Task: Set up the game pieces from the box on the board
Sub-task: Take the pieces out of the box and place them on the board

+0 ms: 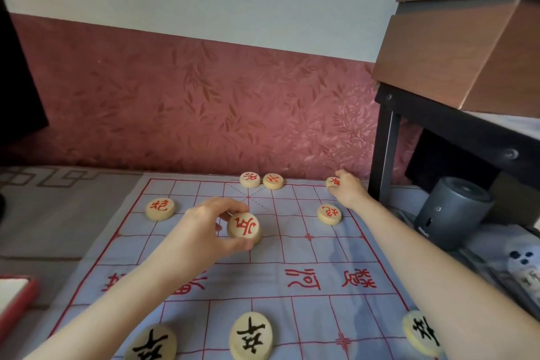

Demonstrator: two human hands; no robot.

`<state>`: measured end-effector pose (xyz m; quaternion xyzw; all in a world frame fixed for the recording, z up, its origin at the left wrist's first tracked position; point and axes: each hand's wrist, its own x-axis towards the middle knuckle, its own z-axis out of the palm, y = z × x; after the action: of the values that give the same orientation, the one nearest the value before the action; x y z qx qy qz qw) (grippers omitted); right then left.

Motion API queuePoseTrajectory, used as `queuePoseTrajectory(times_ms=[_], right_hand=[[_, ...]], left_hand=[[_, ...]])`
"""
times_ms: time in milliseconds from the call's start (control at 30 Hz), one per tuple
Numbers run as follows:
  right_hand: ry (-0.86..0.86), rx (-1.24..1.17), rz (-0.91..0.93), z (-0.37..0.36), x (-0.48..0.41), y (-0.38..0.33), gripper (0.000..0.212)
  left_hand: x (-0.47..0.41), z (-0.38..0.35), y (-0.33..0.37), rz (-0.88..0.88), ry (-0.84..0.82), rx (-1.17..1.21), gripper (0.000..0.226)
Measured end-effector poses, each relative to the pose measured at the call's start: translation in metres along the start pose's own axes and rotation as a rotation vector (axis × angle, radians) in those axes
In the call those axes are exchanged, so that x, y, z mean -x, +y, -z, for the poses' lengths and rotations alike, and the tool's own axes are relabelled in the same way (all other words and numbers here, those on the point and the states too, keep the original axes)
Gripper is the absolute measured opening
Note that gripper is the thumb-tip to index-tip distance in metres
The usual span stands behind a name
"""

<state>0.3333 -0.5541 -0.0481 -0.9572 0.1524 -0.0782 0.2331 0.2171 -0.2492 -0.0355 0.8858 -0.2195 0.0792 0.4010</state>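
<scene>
The fingers [230,207] of the left hand [201,231] grip a round pale wooden piece with a red character [243,225], held tilted over the far half of the light blue cloth board [292,251]. The right hand [349,190] pinches a similar red-marked piece [333,182] at the far right corner. I think a dragging forearm could wrinkle the cloth and shift the placed pieces.

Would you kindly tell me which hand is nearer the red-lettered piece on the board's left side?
Left. The left hand, holding another piece, is just right of the red-lettered piece; the right hand is across the board, holding a far-corner piece.
</scene>
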Motion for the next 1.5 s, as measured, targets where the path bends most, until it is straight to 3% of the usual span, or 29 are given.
queuePoseTrajectory(times_ms=[133,400,633,833,1033,1133,1500], right_hand=[[0.012,-0.054,0.061,0.011,0.016,-0.003,0.054],[0.166,-0.105,0.231,0.044,0.092,0.01,0.03],[0.134,-0.155,0.132,0.072,0.122,0.048,0.025],[0.113,-0.238,0.078,0.078,0.135,0.073,0.02],[0.086,-0.24,0.073,0.08,0.144,0.078,0.019],[0.068,-0.238,0.086,0.081,0.152,0.074,0.02],[0.025,-0.277,0.201,0.082,0.177,0.027,0.018]], left_hand=[[-0.002,-0.007,0.005,0.005,-0.015,0.018,0.045],[-0.031,-0.073,0.054,-0.033,-0.133,0.061,0.053],[-0.06,-0.152,0.096,-0.076,-0.128,0.006,0.05],[-0.069,-0.176,0.104,-0.036,-0.122,-0.136,0.05],[-0.072,-0.178,0.107,-0.066,-0.17,-0.186,0.05],[-0.07,-0.172,0.107,-0.046,-0.118,-0.132,0.051],[-0.018,-0.06,0.08,-0.02,0.038,0.018,0.017]])
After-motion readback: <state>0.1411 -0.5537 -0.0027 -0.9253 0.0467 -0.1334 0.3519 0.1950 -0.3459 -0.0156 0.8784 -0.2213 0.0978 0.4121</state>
